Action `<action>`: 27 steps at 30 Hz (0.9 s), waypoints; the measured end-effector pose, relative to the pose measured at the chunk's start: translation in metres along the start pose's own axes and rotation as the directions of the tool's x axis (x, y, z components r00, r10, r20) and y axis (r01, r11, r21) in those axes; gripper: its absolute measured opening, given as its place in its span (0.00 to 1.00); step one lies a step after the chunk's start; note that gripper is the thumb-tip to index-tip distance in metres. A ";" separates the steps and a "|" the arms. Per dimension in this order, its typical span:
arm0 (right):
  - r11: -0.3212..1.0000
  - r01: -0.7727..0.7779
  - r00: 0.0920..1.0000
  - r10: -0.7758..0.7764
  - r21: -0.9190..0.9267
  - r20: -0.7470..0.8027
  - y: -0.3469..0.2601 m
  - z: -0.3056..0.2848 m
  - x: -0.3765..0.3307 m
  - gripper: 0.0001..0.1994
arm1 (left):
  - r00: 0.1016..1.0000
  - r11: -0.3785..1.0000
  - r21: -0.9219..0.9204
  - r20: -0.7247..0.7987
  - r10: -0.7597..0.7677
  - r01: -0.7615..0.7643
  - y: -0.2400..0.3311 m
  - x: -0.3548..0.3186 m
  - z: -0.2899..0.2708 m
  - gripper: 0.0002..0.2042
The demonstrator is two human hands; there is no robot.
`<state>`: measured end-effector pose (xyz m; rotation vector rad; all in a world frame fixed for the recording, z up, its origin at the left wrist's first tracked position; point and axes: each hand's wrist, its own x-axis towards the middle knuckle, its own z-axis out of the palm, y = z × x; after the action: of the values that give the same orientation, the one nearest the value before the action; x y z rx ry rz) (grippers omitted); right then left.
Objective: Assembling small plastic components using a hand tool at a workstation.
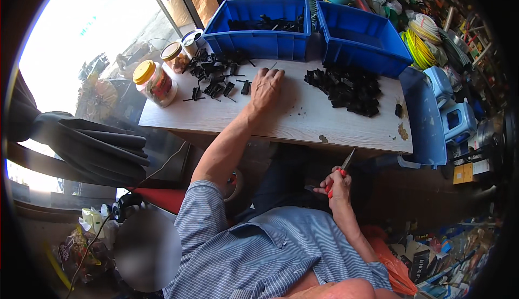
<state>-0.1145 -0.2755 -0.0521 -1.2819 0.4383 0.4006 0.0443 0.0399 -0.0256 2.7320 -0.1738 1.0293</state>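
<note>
My left hand (266, 91) rests on the pale table (303, 123) with its fingers curled in; whatever they hold, if anything, is hidden. Just left of it lies a small black plastic part (245, 87). More such parts, some with thin prongs sticking out, lie in a loose heap (208, 68) further left. In front of my body, below the table's near edge, my right hand (338, 186) is closed round red-handled scissors (346, 164), blades pointing up and away. A dense pile of black parts (348, 91) covers the table's right side.
Two blue bins stand at the back: the left bin (259, 44) holds black parts, and beside it is the right bin (367, 53). A yellow-lidded jar (157, 85) and another jar (174, 58) stand at the left end. A blue tub (424, 121) adjoins the table's right edge.
</note>
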 end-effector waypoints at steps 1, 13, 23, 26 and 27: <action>1.000 -0.009 1.000 0.008 -0.008 -0.010 0.000 0.000 -0.001 0.08 | 1.000 1.000 -0.025 0.018 0.018 -0.018 0.009 0.001 -0.004 0.16; 0.997 0.072 0.984 -0.077 0.037 0.161 -0.015 0.013 0.005 0.06 | 0.993 0.859 -0.499 -0.057 0.101 -0.116 0.092 -0.031 -0.047 0.13; 0.984 0.131 0.927 -0.164 0.120 0.338 -0.031 0.024 -0.005 0.09 | 0.761 0.352 -0.746 0.636 0.128 0.565 0.132 -0.095 -0.062 0.18; 0.995 0.094 0.929 -0.101 0.036 0.357 -0.022 0.020 -0.003 0.08 | 0.542 0.096 -0.571 0.810 0.222 0.815 0.135 -0.097 -0.059 0.19; 0.996 0.080 0.933 -0.087 0.035 0.349 -0.020 0.017 -0.002 0.08 | 0.547 0.098 -0.576 0.808 0.219 0.812 0.137 -0.096 -0.061 0.19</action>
<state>-0.1044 -0.2633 -0.0311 -1.1752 0.0849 0.5394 -0.0913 -0.0747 -0.0225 1.4708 -0.1710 -0.5082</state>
